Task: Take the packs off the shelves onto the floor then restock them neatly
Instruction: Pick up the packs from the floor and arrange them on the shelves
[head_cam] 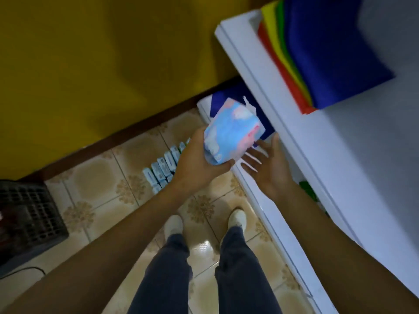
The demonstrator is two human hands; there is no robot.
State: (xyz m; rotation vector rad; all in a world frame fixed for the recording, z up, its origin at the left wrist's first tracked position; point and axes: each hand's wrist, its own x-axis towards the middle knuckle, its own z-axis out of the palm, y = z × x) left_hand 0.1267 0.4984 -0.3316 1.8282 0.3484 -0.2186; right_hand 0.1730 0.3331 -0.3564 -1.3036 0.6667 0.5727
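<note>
At frame centre, by the white shelf [260, 87] edge: the left hand [199, 159] grips one blue-pink pack [231, 134], and the right hand [269, 164] is spread flat and holds nothing.
The pack is in the air above the floor [95, 177], at 9 o'clock of the shelf edge. Its long axis runs from 7 to 1 o'clock, and the end with the white flap points to 1 o'clock, toward the shelf. The left fingers curl round the lower end only. The right fingers are just beside the pack at 4 o'clock; whether they touch it cannot be told because of blur. Risk: a one-ended grip on a soft pack could let it slip, and it would likely fall on the row of packs [163, 166] standing at 8 o'clock and topple them. The free end could also clip the shelf edge.
</note>
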